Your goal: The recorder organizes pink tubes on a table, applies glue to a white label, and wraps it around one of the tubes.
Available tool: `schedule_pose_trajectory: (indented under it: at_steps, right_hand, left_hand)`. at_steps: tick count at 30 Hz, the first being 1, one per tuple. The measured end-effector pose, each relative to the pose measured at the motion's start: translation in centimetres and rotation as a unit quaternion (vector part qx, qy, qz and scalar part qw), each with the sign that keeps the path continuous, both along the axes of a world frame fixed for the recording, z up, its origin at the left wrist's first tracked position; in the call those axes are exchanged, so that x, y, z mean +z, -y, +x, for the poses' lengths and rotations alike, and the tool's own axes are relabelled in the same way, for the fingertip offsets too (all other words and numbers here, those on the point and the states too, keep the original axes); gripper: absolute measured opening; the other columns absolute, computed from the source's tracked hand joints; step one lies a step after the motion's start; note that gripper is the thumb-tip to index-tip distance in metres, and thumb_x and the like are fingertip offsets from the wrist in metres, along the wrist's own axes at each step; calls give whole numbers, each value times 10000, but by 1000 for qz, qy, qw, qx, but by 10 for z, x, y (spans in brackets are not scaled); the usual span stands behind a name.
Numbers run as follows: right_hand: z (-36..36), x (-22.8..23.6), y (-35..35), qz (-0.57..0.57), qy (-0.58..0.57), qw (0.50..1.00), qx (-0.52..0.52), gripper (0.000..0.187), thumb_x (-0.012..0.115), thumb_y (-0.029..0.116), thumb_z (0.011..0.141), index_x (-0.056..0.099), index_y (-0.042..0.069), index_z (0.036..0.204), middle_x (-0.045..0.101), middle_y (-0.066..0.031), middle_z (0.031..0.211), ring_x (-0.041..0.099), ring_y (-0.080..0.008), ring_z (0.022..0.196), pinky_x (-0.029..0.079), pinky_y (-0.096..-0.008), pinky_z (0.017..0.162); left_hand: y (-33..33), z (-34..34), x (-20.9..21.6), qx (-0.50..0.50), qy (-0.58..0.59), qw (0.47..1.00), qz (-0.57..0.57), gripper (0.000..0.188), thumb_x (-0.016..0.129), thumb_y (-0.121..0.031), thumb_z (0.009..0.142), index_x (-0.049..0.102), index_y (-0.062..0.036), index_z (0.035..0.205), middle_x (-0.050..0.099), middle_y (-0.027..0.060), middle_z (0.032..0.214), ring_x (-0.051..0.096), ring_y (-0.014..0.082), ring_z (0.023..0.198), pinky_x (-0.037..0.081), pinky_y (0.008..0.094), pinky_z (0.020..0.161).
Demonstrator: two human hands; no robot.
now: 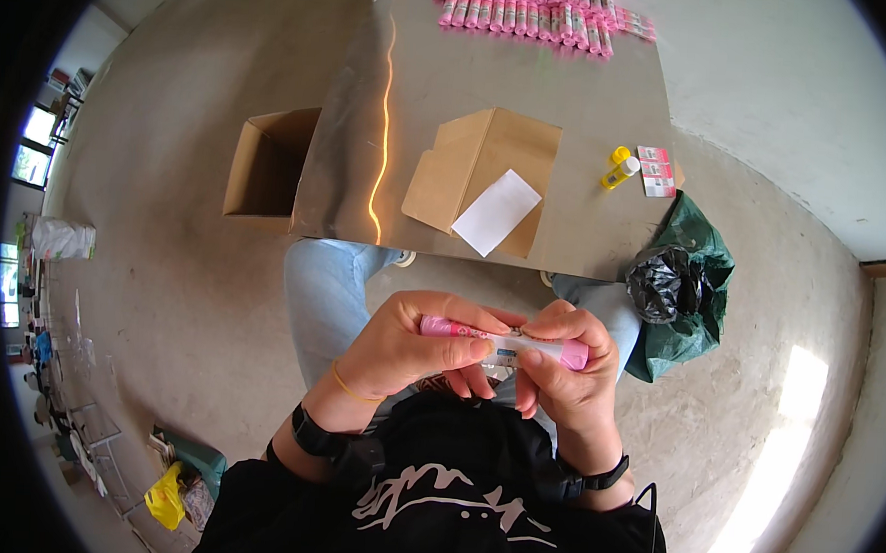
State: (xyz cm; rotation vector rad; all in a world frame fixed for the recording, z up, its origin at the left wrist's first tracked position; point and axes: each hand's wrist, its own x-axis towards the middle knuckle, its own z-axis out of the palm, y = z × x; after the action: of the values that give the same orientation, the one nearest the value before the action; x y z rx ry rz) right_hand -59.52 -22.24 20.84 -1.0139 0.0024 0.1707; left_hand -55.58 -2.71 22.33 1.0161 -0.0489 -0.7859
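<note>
In front of my chest, over my lap, a pink roll [573,356] with a white printed label around its middle lies level between both hands. My left hand [410,337] is closed on its left part, thumb on the near side and fingers along the far side. My right hand [578,379] grips the right part, its thumb pressing on the label [507,352]. The pink right end sticks out past the right fingers. Fingers cover part of the label.
On the metal table [358,172] an opened cardboard piece [525,146] bears a white paper sheet [496,212]. Further right are a yellow glue stick [619,175] and printed labels [657,173]. Several pink rolls [517,16] are lined up behind. A cardboard box [268,167] stands left, a green bag [707,255] right.
</note>
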Motion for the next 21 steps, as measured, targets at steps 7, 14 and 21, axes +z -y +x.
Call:
schedule_pose_trajectory:
  at_steps: [7,14,21]
  right_hand:
    - [-2,-2,0,63,-34,997,-1,123,627,-56,830,579,-29,941,538,-92,847,599,-157,489,483,-231,365]
    - [-3,2,-2,113,-76,991,0,126,625,-60,833,571,-34,943,555,-98,841,602,-169,483,498,-245,372]
    - [0,1,3,58,-23,998,31,151,661,-38,817,608,-43,957,565,-86,858,631,-153,566,541,-231,472]
  left_hand:
    - [-3,-1,-6,-3,147,989,20,220,688,-54,813,657,14,1020,608,227,1150,692,236,698,572,251,560]
    - [-1,0,-12,28,309,951,15,298,701,107,727,663,20,1009,608,229,1144,679,258,875,593,301,703]
    - [-1,-5,-1,38,148,988,24,198,678,74,767,665,25,959,627,235,1098,694,248,750,594,282,622]
